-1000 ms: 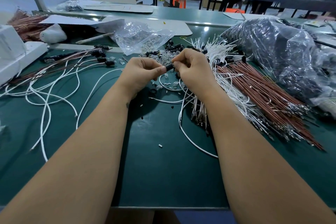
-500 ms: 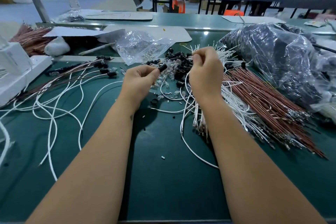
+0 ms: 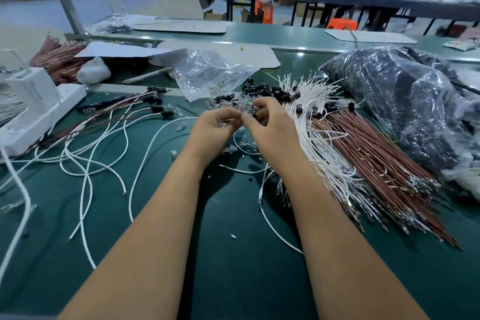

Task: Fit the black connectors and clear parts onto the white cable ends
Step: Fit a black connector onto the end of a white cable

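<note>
Because the loose parts lie heaped straight ahead on the green mat (image 3: 233,280), both hands work right over them with hardly any reach. The left hand (image 3: 211,128) has its fingers curled in toward the thumb, apparently pinching a small part or cable end, though what sits between them is too small to name. The right hand (image 3: 268,126) meets it fingertip to fingertip, its fingers also bent in a pinch with something dark at the tips, likely a black connector; I cannot tell for sure. The black connectors (image 3: 262,92) and the clear parts (image 3: 240,105) are piled just beyond the knuckles, near a clear plastic bag (image 3: 207,74). The white cables (image 3: 319,122) fan out beside the right hand with the brown cables (image 3: 376,153) further right, ends toward the pile, probably so each can be drawn in turn. Finished cables (image 3: 155,108) with black ends lie apart to the left, seemingly kept separate from unfitted stock.
</note>
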The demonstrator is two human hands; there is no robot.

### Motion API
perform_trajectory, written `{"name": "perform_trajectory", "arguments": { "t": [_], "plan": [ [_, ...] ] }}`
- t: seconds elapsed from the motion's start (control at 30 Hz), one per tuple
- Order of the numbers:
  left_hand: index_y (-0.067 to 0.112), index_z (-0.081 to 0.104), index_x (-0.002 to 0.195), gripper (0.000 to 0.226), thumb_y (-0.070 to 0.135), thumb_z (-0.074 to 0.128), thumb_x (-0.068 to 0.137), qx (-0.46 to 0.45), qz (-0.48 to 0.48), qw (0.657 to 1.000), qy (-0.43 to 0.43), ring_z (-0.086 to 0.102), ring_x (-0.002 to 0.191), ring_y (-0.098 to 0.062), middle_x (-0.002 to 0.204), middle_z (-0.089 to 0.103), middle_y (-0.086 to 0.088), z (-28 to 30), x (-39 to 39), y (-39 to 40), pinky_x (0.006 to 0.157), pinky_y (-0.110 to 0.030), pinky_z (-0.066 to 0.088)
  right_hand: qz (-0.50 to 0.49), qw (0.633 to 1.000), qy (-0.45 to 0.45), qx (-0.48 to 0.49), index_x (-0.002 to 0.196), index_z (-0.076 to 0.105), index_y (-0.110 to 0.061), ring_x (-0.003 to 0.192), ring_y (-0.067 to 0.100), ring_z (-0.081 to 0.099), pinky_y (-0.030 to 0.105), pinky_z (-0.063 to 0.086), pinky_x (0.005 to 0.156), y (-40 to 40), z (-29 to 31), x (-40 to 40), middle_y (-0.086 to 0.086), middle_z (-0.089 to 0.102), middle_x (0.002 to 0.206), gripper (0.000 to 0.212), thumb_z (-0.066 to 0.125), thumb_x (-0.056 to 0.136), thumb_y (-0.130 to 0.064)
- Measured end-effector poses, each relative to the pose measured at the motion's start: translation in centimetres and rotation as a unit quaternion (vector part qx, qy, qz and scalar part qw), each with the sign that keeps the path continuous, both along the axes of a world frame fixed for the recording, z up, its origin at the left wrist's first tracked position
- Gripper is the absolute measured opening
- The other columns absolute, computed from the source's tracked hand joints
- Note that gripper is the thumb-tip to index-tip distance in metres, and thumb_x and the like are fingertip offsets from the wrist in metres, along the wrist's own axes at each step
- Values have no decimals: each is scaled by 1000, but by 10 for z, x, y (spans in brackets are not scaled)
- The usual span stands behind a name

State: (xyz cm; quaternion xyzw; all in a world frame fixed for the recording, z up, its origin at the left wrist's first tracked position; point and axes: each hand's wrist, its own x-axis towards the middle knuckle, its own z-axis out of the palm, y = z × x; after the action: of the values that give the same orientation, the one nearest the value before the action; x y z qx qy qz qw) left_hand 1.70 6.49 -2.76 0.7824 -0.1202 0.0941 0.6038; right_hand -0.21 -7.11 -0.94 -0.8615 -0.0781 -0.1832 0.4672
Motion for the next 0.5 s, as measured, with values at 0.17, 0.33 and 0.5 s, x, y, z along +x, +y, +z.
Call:
{"name": "perform_trajectory", "arguments": {
  "t": [0.17, 0.33, 0.5],
  "plan": [
    [14, 71, 89, 5, 11, 70, 86, 21, 29, 999, -15, 62, 72, -2, 80, 69, 3, 2, -5, 1, 72, -17, 50, 14, 998, 28, 58, 87, 62, -19, 69, 12, 60, 27, 50, 65, 1, -2, -2, -5, 63, 74, 9, 62, 92, -12],
    [15, 73, 82, 2, 13, 74, 82, -1, 58, 998, -18, 62, 72, -5, 76, 69, 4, 3, -8, 2, 75, -23, 52, 28, 991, 67, 111, 81, 63, -23, 71, 23, 63, 48, 57, 74, 1, -3, 0, 8, 68, 79, 15, 63, 91, -13],
    [15, 74, 81, 5, 10, 74, 81, 8, 41, 999, -31, 63, 71, -4, 75, 71, 3, 2, -9, 4, 75, -22, 52, 35, 993, 69, 86, 77, 62, -25, 68, 24, 64, 48, 57, 72, 2, -5, 2, 7, 68, 73, 19, 66, 89, -12]
  ]
}}
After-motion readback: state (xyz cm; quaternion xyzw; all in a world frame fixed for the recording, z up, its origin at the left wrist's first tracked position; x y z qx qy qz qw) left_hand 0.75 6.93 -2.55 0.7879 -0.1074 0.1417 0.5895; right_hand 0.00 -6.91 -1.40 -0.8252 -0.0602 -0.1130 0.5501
